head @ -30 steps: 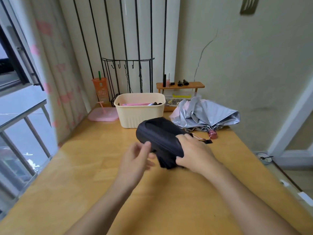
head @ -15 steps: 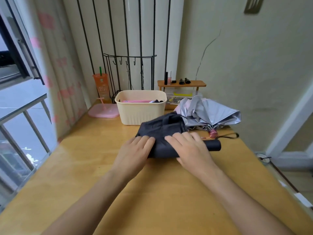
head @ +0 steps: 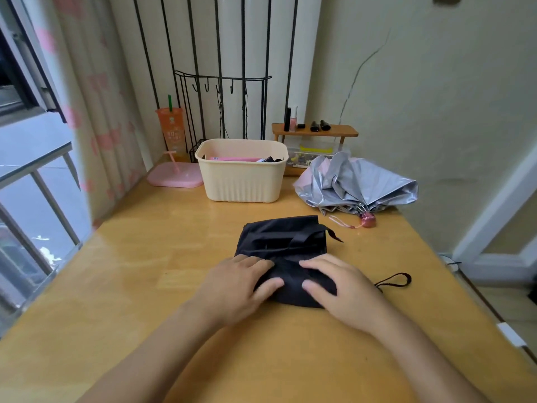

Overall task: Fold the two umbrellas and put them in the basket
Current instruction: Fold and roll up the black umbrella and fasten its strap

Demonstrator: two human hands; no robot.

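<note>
palms down, the left hand (head: pixel 235 283) and the right hand (head: pixel 345 286) grip the rolled near edge of a collapsed black fabric umbrella (head: pixel 284 239) lying on the orange-brown wooden table (head: pixel 139 257), fingers curled over the top and thumbs against the front. its black wrist strap (head: pixel 395 279) loops out to the right. farther back stand the cream ribbed plastic basket (head: pixel 241 184) and, just right of it, the crumpled silver umbrella (head: pixel 357 184) with a pink handle, both apart from the black one.
</note>
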